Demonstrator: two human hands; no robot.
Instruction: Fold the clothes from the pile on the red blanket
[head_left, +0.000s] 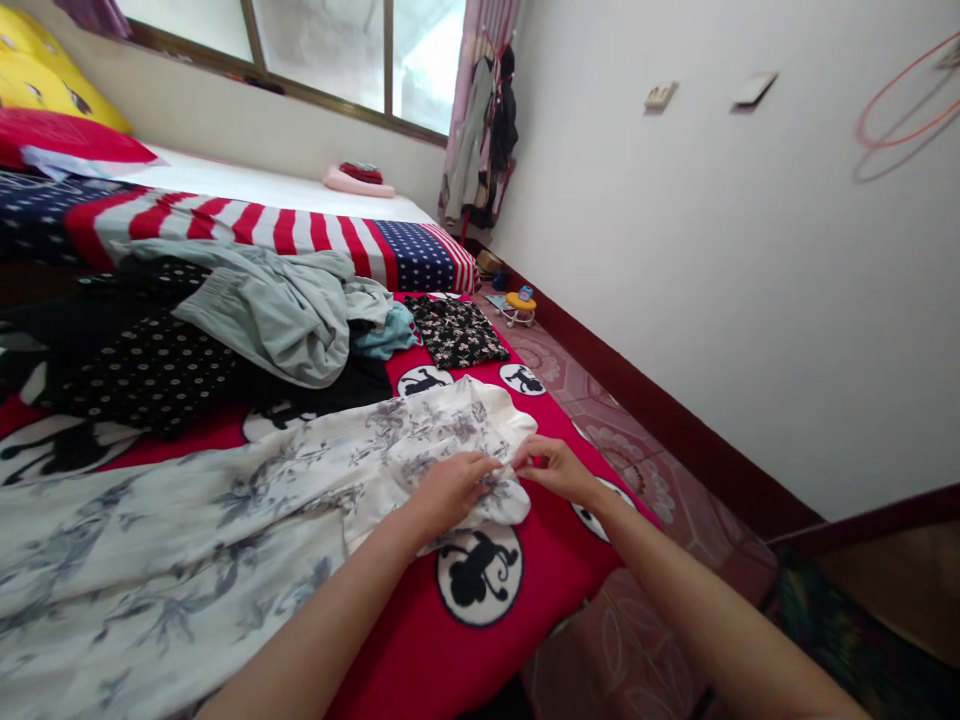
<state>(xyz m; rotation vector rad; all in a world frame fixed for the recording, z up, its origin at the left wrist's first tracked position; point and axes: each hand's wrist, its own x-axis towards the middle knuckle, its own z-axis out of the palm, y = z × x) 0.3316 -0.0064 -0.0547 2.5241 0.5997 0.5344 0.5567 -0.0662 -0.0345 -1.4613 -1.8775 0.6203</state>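
Note:
A long white dress with a grey floral print (pixel 247 500) lies stretched across the red bedspread (pixel 420 630), its top end toward the right edge. My left hand (pixel 454 488) rests on the upper part of the dress, fingers bent and pinching at the fabric. Close beside it, my right hand (pixel 551 468) pinches the edge of the dress between thumb and fingertips. The two hands nearly meet there. What small part of the garment lies between the fingertips is too small to make out.
Behind the dress lies a heap of clothes with grey trousers (pixel 285 310) and a black dotted garment (pixel 150 370). A folded black floral garment (pixel 459 332) sits near the bed's far edge. A yellow stool (pixel 521 302) stands on the tiled floor by the white wall (pixel 712 250).

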